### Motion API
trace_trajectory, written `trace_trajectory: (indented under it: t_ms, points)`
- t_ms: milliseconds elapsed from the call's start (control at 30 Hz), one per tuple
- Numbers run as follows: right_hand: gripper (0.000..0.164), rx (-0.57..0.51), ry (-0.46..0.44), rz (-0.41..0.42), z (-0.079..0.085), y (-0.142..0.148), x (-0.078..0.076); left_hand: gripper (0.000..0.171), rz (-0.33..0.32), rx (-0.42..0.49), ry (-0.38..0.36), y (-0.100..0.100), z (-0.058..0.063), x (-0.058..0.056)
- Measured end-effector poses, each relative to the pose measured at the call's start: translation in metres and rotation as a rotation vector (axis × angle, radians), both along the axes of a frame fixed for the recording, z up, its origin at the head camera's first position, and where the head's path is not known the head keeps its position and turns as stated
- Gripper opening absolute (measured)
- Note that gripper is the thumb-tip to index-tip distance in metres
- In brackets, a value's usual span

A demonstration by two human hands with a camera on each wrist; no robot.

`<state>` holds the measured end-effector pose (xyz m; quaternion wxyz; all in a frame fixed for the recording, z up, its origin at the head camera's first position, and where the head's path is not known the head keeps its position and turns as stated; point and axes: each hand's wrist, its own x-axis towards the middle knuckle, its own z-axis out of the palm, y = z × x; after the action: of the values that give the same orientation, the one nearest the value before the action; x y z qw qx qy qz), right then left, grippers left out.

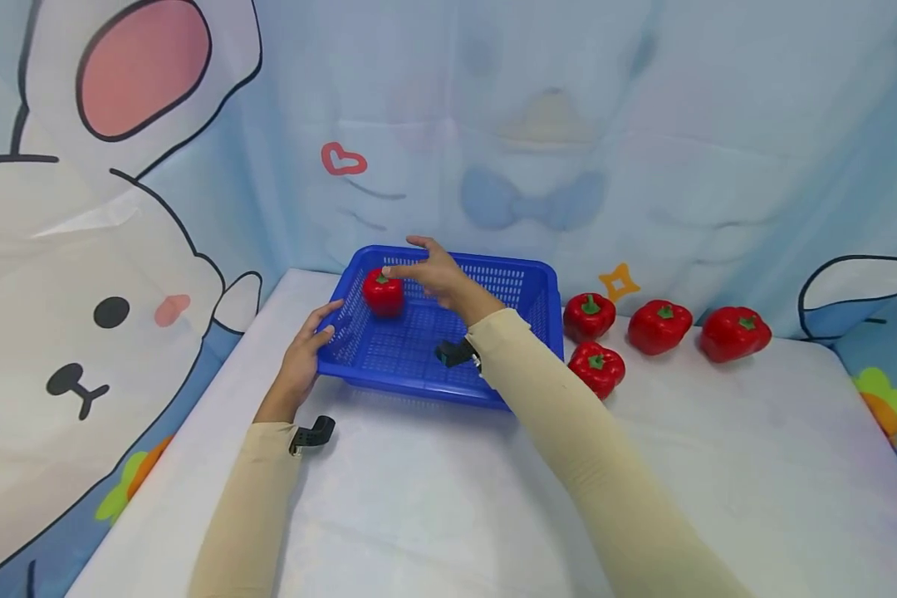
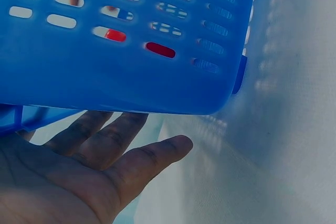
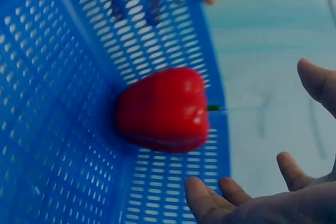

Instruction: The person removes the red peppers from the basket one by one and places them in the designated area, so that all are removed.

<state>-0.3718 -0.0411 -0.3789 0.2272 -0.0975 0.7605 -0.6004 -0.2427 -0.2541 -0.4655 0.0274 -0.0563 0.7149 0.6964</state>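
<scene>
A blue perforated plastic basket (image 1: 448, 384) stands near the back edge of the table. One red bell pepper (image 1: 384, 294) with a green stem sits upright in its back left corner; in the right wrist view the same pepper (image 3: 163, 111) leans close to the slotted wall. My left hand (image 1: 299, 359) is at the basket's left side, its fingers (image 2: 113, 139) reaching behind the rim and the thumb stretched out apart from it. Over the basket, my right hand (image 1: 443, 276) has its fingers spread, just right of the pepper, and holds nothing.
Right of the basket lie several more red bell peppers: one pepper (image 1: 596, 370) close to the basket's right wall, others (image 1: 659, 326) in a row behind. A printed cloth curtain (image 1: 538, 149) hangs at the back and left. White cloth covers the table (image 1: 433, 490).
</scene>
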Motion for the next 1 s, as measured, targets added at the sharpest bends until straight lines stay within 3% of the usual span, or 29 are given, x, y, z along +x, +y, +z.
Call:
trace_trajectory:
  t_ms: [233,467,567,800,1000]
  points:
    - [0.084,0.114,0.037,-0.007,-0.021,-0.031,-0.013,0.046,-0.002,-0.006,0.011,-0.005,0.000,0.000]
    - [0.084,0.199,0.010,-0.023,-0.043,-0.043,-0.016,0.045,-0.009,-0.009,0.006,-0.002,-0.002,0.000]
    - [0.083,0.238,0.028,-0.006,-0.048,-0.043,-0.017,0.045,-0.005,-0.001,-0.004,0.000,-0.002,0.000]
    - [0.077,0.325,0.167,0.066,-0.054,-0.040,-0.026,0.046,0.002,0.000,0.001,-0.002,0.002,0.001]
    - [0.076,0.319,0.156,0.066,-0.056,-0.038,-0.026,0.046,-0.008,0.006,-0.006,-0.001,-0.001,0.001]
